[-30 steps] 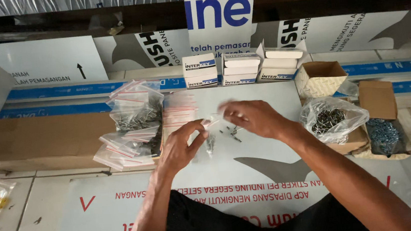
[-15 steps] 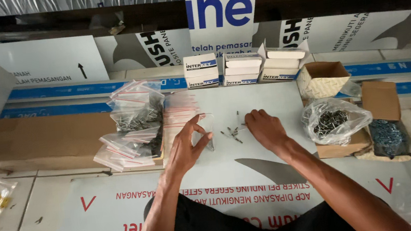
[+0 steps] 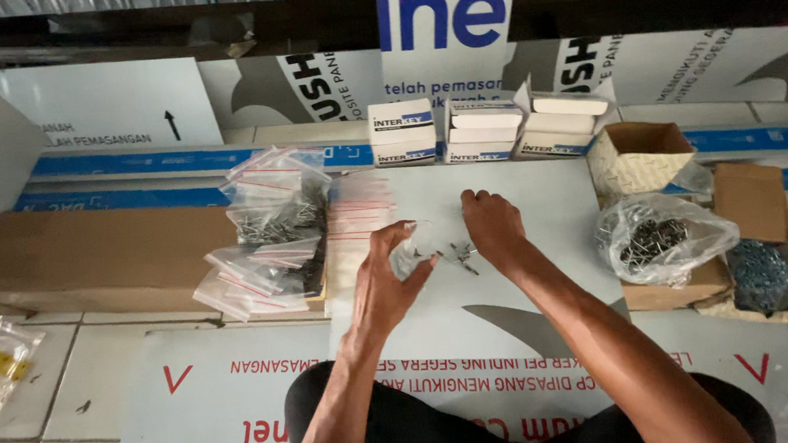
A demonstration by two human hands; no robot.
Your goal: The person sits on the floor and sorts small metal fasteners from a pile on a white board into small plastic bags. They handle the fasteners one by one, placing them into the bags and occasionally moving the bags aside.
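The left hand is lifted a little off the pale sheet, fingers curled and thumb spread, pinching a small clear bag by its edge between fingertips and thumb. The bag hangs open towards the right, just beside a scatter of small dark screws lying on the sheet. The right hand is palm down over the far side of that scatter, fingers bent and close together, their tips at the screws; whether it has any pinched I cannot tell from here, they are too small.

Half a second ago the right hand lay flatter and nearer, with the screws on its left; it has since slid further away, and now sits over them. The left hand held much the same spot, but the bag now shows more plainly between its fingers, brought closer to the screws.

To the left, a heap of clear bags with red strips, some filled with dark screws, rests on the end of a long flat brown carton. Far across the sheet stand three stacks of small white and blue boxes. On the right is an open brown box, and nearer, a clear plastic sack of dark screws sitting on another carton.
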